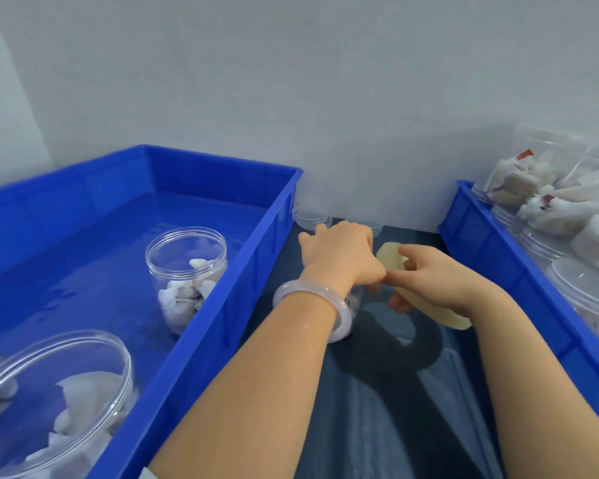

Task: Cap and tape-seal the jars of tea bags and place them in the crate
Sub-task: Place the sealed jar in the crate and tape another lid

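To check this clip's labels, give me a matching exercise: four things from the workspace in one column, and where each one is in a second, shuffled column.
Things:
1. tape roll
2. bangle
3. loose lids
4. jar on the table

Places:
A. on the table, back by the wall
B. under the left hand
C. held in the right hand
D. around the left wrist

Pairs: 1-C, 2-D, 3-A, 4-B
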Action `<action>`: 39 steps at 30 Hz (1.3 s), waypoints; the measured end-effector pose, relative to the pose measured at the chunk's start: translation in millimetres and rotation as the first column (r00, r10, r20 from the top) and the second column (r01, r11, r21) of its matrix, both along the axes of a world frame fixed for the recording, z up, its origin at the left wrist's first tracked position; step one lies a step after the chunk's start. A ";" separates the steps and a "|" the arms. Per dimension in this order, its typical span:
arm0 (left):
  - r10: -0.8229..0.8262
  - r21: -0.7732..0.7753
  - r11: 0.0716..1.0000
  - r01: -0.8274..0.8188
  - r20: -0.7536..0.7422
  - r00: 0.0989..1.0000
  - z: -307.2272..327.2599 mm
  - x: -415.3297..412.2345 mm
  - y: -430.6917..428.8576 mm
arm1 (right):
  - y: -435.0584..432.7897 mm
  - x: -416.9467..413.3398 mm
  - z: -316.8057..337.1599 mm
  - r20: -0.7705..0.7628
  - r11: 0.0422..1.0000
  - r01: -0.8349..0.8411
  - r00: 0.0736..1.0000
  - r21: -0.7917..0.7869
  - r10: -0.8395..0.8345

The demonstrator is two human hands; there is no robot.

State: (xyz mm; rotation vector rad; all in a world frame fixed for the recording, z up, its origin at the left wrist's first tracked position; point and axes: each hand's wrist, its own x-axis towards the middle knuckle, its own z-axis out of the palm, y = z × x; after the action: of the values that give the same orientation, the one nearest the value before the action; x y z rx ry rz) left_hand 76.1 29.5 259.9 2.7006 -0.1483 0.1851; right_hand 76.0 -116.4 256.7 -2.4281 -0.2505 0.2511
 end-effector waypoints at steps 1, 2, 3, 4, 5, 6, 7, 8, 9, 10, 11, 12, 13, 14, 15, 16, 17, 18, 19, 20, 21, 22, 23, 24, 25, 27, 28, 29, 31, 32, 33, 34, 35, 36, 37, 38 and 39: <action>0.011 -0.010 1.000 -0.010 0.004 1.000 -0.2 0.7 -1.1 | -0.1 -1.8 0.7 -0.048 0.998 -0.010 0.999 0.057 0.013; 0.024 -0.026 0.999 -0.024 0.010 1.000 -1.0 0.9 -2.4 | -1.8 -3.0 -1.5 -0.058 0.995 -0.023 0.998 0.099 0.029; 0.043 -0.046 0.998 -0.041 0.024 0.999 -1.8 1.8 -3.7 | -2.8 -5.0 -5.0 -0.050 0.992 -0.035 0.998 0.124 0.042; 0.064 -0.068 0.996 -0.061 0.043 0.997 -1.9 3.8 -4.8 | -1.7 -7.6 -8.4 -0.035 0.988 -0.044 0.998 0.145 0.050; 0.088 -0.086 0.993 -0.083 0.052 0.995 -1.5 6.2 -5.6 | 1.2 -11.2 -11.1 -0.007 0.991 -0.052 0.999 0.125 0.054; 0.106 -0.100 0.990 -0.100 0.050 0.993 -0.7 7.9 -6.8 | 4.2 -12.9 -12.9 0.058 0.997 -0.063 0.997 0.043 0.060; 0.113 -0.104 0.989 -0.108 0.041 0.993 0.8 9.4 -8.1 | 7.0 -14.4 -12.0 0.139 0.993 -0.055 0.988 -0.100 0.069; 0.113 -0.096 0.989 -0.110 0.026 0.993 1.7 10.5 -9.7 | 10.8 -16.5 -10.0 0.211 0.970 -0.020 0.975 -0.242 0.073; 0.119 -0.090 0.989 -0.118 0.011 0.993 2.1 11.8 -11.8 | 13.6 -20.7 -6.7 0.271 0.931 0.029 0.960 -0.365 0.077; 0.143 -0.090 0.986 -0.142 0.006 0.990 1.9 13.8 -13.1 | 15.8 -27.5 -2.2 0.320 0.896 0.057 0.942 -0.441 0.097; 0.189 -0.101 0.977 -0.186 0.018 0.982 1.9 17.0 -12.4 | 17.8 -37.8 1.5 0.353 0.888 0.037 0.925 -0.459 0.143; 0.244 -0.118 0.964 -0.239 0.033 0.969 3.0 21.5 -9.4 | 20.1 -49.9 2.4 0.361 0.902 -0.040 0.908 -0.430 0.212; 0.283 -0.136 0.952 -0.275 0.043 0.958 4.8 27.7 -4.1 | 24.4 -61.1 -0.2 0.356 0.918 -0.146 0.890 -0.369 0.284; 0.284 -0.146 0.950 -0.277 0.030 0.958 5.8 33.3 0.0 | 27.5 -68.0 -5.5 0.331 0.925 -0.233 0.884 -0.301 0.331; 0.239 -0.122 0.964 -0.238 -0.002 0.971 5.3 36.0 0.5 | 27.6 -69.6 -11.6 0.295 0.932 -0.246 0.900 -0.266 0.321; 0.172 -0.071 0.982 -0.173 -0.019 0.985 5.7 36.9 -1.8 | 24.8 -63.2 -18.8 0.255 0.944 -0.184 0.932 -0.274 0.256; 0.114 -0.009 0.993 -0.114 -0.013 0.993 6.3 38.6 -4.5 | 21.5 -54.3 -26.6 0.195 0.948 -0.093 0.968 -0.306 0.158; 0.079 0.039 0.996 -0.079 0.003 0.997 5.2 39.6 -6.1 | 17.5 -43.7 -36.7 0.145 0.937 -0.035 0.985 -0.347 0.091; 0.055 0.062 0.997 -0.055 0.006 0.998 3.6 39.6 -5.9 | 13.2 -34.4 -49.5 0.103 0.926 -0.025 0.992 -0.377 0.068; 0.027 0.057 0.998 -0.027 0.001 1.000 0.9 41.0 -3.3 | 10.2 -27.1 -62.8 0.090 0.924 -0.028 0.994 -0.380 0.067; -0.012 0.038 0.999 0.012 -0.001 1.000 0.8 43.9 0.6 | 8.8 -21.0 -73.8 0.118 0.931 -0.017 0.991 -0.365 0.064; -0.046 0.020 0.999 0.046 -0.012 0.999 3.0 45.3 4.5 | 8.8 -16.0 -83.8 0.169 0.938 0.006 0.984 -0.347 0.056; -0.070 0.001 0.998 0.070 -0.043 0.997 4.9 44.4 7.6 | 9.4 -14.1 -91.3 0.220 0.943 0.030 0.974 -0.332 0.047; -0.078 -0.020 0.997 0.076 -0.077 0.994 6.6 43.0 9.3 | 8.9 -12.7 -97.1 0.270 0.945 0.061 0.962 -0.322 0.030; -0.079 -0.035 0.997 0.076 -0.107 0.991 9.0 42.5 10.1 | 7.6 -11.0 -100.1 0.306 0.941 0.090 0.952 -0.328 0.016; -0.073 -0.050 0.997 0.066 -0.151 0.986 13.0 40.9 10.7 | 6.0 -11.6 -101.5 0.332 0.927 0.109 0.943 -0.360 0.018; -0.057 -0.074 0.996 0.046 -0.156 0.986 15.1 38.9 12.0 | 6.3 -12.0 -101.2 0.365 0.945 0.104 0.931 -0.309 0.017; -0.028 -0.114 0.993 0.010 -0.157 0.987 15.5 36.6 15.0 | 7.9 -13.0 -99.9 0.421 0.979 0.105 0.907 -0.177 -0.021; 0.046 -0.238 0.968 -0.076 -0.130 0.990 9.5 31.6 23.1 | 13.6 -18.1 -89.4 0.452 0.959 0.122 0.862 0.254 -0.230; 0.075 -0.325 0.939 -0.109 -0.113 0.991 3.8 26.0 25.6 | 18.0 -20.1 -81.9 0.371 0.872 0.110 0.874 0.478 -0.314; 0.107 -0.429 0.894 -0.132 -0.083 0.991 -3.0 20.1 26.2 | 25.8 -21.9 -72.5 0.255 0.754 0.083 0.912 0.652 -0.321; 0.141 -0.527 0.838 -0.142 -0.042 0.989 -10.0 16.1 24.9 | 35.5 -22.7 -64.3 0.167 0.652 0.056 0.947 0.756 -0.276; 0.176 -0.615 0.776 -0.139 0.000 0.984 -14.8 11.9 22.6 | 45.3 -20.9 -59.7 0.116 0.599 0.040 0.969 0.799 -0.220; 0.204 -0.669 0.732 -0.127 0.038 0.978 -18.1 11.3 21.0 | 55.9 -18.7 -55.3 0.104 0.603 0.022 0.979 0.798 -0.174; 0.224 -0.687 0.717 -0.117 0.067 0.972 -18.4 10.9 19.9 | 65.8 -16.3 -51.0 0.110 0.633 0.014 0.981 0.774 -0.157; 0.232 -0.688 0.718 -0.104 0.096 0.968 -19.4 10.9 20.7 | 73.7 -13.4 -46.0 0.112 0.658 0.027 0.980 0.753 -0.168; 0.234 -0.691 0.716 -0.099 0.104 0.967 -20.3 10.1 23.3 | 78.2 -9.4 -41.2 0.097 0.661 0.061 0.975 0.747 -0.200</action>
State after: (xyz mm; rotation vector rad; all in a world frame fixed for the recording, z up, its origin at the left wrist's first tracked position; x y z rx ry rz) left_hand 86.2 52.8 239.6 1.9417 0.1029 0.4515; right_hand 66.7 -38.2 215.5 -1.6239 -0.1979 -0.1243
